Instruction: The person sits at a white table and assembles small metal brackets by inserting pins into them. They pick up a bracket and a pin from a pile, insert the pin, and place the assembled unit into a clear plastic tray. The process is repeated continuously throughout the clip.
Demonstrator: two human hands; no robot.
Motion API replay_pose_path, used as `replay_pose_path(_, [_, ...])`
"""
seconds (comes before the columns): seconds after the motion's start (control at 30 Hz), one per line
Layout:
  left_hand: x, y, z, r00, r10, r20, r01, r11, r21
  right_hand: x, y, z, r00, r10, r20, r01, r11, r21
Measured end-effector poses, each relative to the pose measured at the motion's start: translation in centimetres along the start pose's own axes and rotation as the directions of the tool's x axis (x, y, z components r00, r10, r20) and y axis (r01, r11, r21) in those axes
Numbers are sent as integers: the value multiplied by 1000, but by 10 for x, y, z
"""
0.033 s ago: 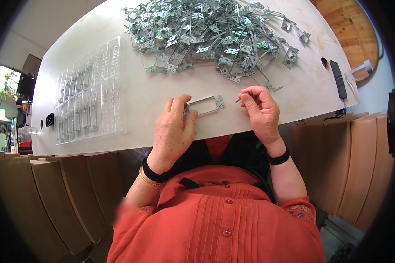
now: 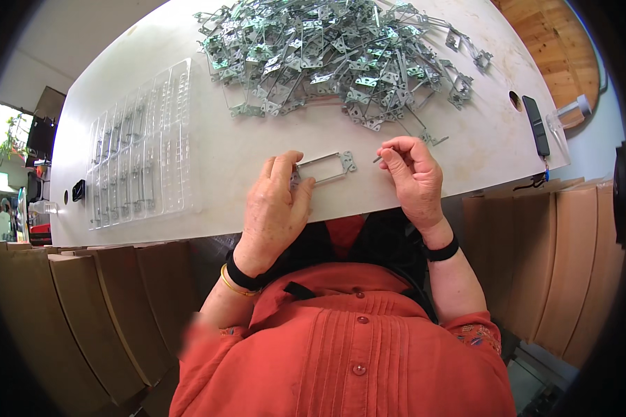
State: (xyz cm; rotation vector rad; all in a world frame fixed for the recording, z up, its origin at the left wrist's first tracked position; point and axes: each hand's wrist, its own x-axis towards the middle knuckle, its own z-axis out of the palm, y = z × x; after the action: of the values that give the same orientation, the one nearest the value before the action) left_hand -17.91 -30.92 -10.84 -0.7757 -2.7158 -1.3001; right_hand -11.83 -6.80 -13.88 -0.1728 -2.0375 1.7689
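Observation:
My left hand [image 2: 278, 201] grips one end of a metal bracket frame [image 2: 348, 162], two thin parallel rods joined by a punched plate at the right end. Its left end is partly hidden by my fingers. To the right, my right hand [image 2: 416, 179] pinches a short thin metal piece [image 2: 378, 160] between thumb and fingers; only its tip shows, so its kind is unclear. A gap separates it from the frame. Beyond both hands lies a big heap of similar metal brackets [image 2: 320, 55], tangled together.
Left on the white table [image 2: 222, 181] lies a clear plastic tray [image 2: 167, 139] with several metal parts in its slots. A dark phone-like device [image 2: 535, 125] and a clear cup [image 2: 570, 111] are at the right edge. Cardboard boxes [image 2: 528, 257] stand below the table on both sides.

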Motion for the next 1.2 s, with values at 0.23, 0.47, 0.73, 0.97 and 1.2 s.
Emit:
replay_pose_path(0.23, [-1, -4, 0, 1000, 0, 19, 0, 1000, 7, 1, 2, 0, 1000, -1, 2, 1, 1000, 3])
replay_pose_path(0.47, [-3, -3, 0, 1000, -15, 11, 15, 998, -56, 1, 1, 0, 1000, 16, 8, -17, 1000, 14])
replay_pose_path(0.73, [-2, -12, 3, 998, 60, 27, -59, 997, -40, -3, 8, -8, 998, 60, 20, -61, 998, 25])
replay_pose_path(0.97, [-12, -12, -16, 998, 58, -38, -59, 998, -33, -2, 10, -8, 996, 75, 41, -75, 997, 19])
replay_pose_path(1.2, [-12, -13, -63, 962, -5, -272, 0, 1000, -18, 0, 13, -11, 997, 51, 60, -51, 999, 0])
